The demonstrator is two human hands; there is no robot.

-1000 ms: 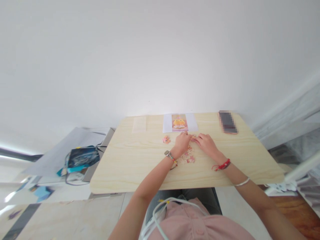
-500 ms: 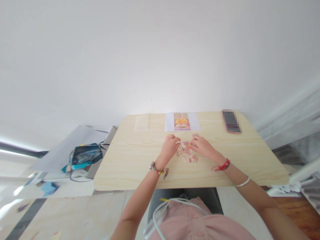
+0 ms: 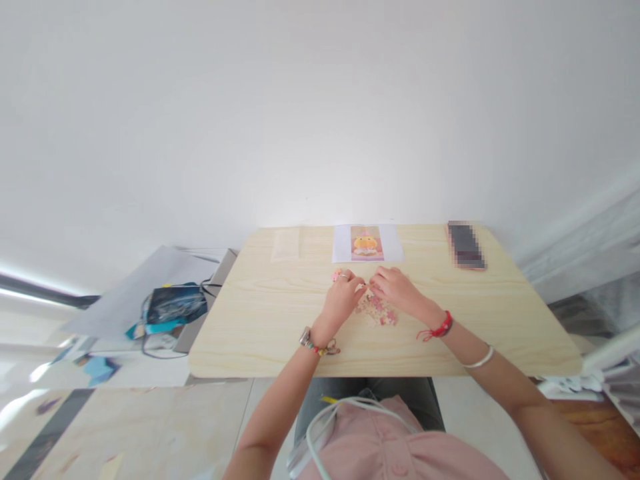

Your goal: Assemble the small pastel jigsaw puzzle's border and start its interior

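Over a loose pile of small pink and cream jigsaw puzzle pieces [image 3: 381, 313], my two hands meet almost fingertip to fingertip. My left hand [image 3: 343, 299] is closed in a pinch on a small puzzle piece, mostly covered by the fingers. My right hand [image 3: 399, 291] pinches at the same spot from the other side, its fingertips on a small piece too. A few pink pieces [image 3: 337, 274] lie just beyond the left knuckles. Behind the hands rests a white sheet with a printed picture [image 3: 367, 244] of a yellow cartoon figure.
The pale wooden table [image 3: 260, 320] stands against a white wall. A phone [image 3: 466, 245] lies at its back right, and a thin translucent sheet [image 3: 287, 245] at its back left. Left of the table are a dark and teal bag [image 3: 175, 308] and cables.
My right hand has moved left from the pile's right side to my left hand's fingertips. My left hand has stayed nearly in place. The view has shifted slightly.
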